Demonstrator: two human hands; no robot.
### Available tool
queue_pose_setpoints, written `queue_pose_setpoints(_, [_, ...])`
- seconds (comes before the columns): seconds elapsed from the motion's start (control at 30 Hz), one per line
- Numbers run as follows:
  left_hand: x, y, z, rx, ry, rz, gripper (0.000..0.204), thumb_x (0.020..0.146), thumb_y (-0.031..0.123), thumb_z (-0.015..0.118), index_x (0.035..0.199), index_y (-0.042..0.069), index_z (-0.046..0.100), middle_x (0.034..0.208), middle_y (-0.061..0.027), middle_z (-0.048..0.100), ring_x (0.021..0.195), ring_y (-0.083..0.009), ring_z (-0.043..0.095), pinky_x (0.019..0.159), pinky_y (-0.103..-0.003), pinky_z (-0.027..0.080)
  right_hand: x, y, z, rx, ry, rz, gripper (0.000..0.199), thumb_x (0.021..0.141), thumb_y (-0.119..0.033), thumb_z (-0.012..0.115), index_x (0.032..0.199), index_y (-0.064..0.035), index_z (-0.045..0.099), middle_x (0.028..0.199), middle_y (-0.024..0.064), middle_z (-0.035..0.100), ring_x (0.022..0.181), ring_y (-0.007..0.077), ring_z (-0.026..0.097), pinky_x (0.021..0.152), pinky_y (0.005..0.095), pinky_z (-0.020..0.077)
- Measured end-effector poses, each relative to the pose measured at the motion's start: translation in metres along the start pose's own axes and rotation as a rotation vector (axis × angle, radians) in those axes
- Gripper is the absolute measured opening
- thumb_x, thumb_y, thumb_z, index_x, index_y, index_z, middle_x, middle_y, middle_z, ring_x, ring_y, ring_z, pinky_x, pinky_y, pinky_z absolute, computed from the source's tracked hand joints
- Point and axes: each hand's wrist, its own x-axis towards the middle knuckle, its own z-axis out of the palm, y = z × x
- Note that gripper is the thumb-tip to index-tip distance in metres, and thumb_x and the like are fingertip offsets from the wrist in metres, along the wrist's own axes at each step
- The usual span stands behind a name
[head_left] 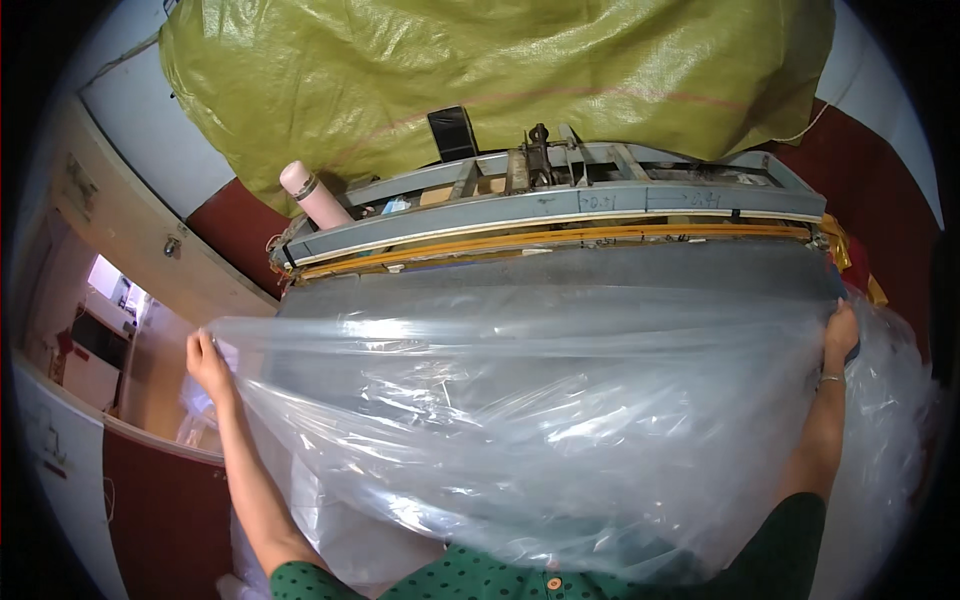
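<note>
A wide sheet of clear plastic film (480, 400) is stretched between my two hands, over a grey flat work surface (560, 270). My left hand (207, 365) pinches its left end, out past the surface's left side. At the right end my right hand (840, 328) is closed on the film, close to the surface's right edge. The upper edge of the film is pulled nearly straight, while its lower part sags in shiny folds towards my body. Just beyond the surface runs a long metal machine bar (560, 205) with an orange strip (560, 238) along its near side.
A pink bottle (315, 195) leans at the bar's left end. A dark phone (453, 133) stands behind the bar against a yellow-green woven sheet (480, 60). More crumpled plastic (890, 390) hangs at the right. To the left are a door (150, 210) and an opening.
</note>
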Motion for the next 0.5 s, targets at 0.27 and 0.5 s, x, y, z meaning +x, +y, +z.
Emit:
queue_pose_setpoints(0.27, [-0.089,0.105,0.100,0.118,-0.400,0.767,0.030,0.070,-0.002,0.059,0.099,0.002,0.053,0.101,-0.0141,0.054,0.096,-0.0338,0.050,0.082,-0.041,0.041,0.004,0.018,-0.001,-0.033,0.039,0.039,0.039,0.094,-0.034,0.033,0.093,-0.0040,0.057,0.089,0.0214,0.061,0.085,0.0397,0.058,0.070,0.0490,0.0443])
queue_pose_setpoints(0.5, [-0.141,0.017,0.139,0.339,-0.726,0.519,0.042,0.081,0.014,0.060,0.119,0.002,0.049,0.124,-0.0153,0.050,0.115,-0.0332,0.045,0.098,-0.042,0.033,0.008,0.028,0.008,0.008,0.028,-0.036,0.038,0.094,-0.033,0.032,0.098,-0.0050,0.058,0.092,0.0213,0.061,0.087,0.0403,0.057,0.072,0.0487,0.0441])
